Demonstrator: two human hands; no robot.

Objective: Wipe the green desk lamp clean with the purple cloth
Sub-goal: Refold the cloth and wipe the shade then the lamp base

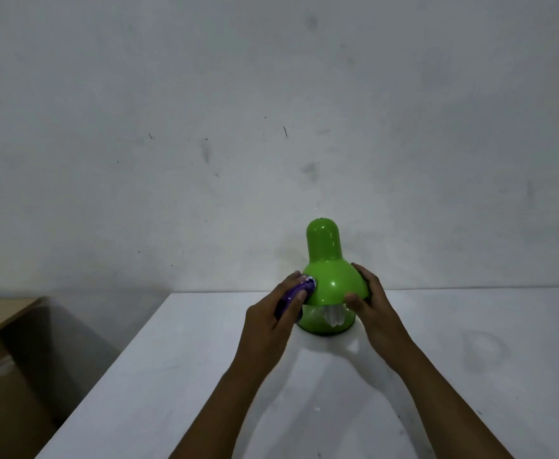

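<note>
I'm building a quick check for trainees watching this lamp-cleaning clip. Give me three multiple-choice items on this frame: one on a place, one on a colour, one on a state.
1. Where is the purple cloth?
A. Flat on the table
B. Pressed against the left side of the lamp shade
C. Draped over the top of the lamp

2. What colour is the table the lamp stands on?
A. White
B. Black
C. Red

3. What is the right hand doing?
A. Hanging off the table
B. Holding the cloth
C. Gripping the shade's right edge

Answers:
1 B: the left hand holds the purple cloth against the left side of the green desk lamp.
2 A: the table is white all round the lamp base.
3 C: the right hand curls round the shade's rim, thumb in front, with no cloth in it.
</note>
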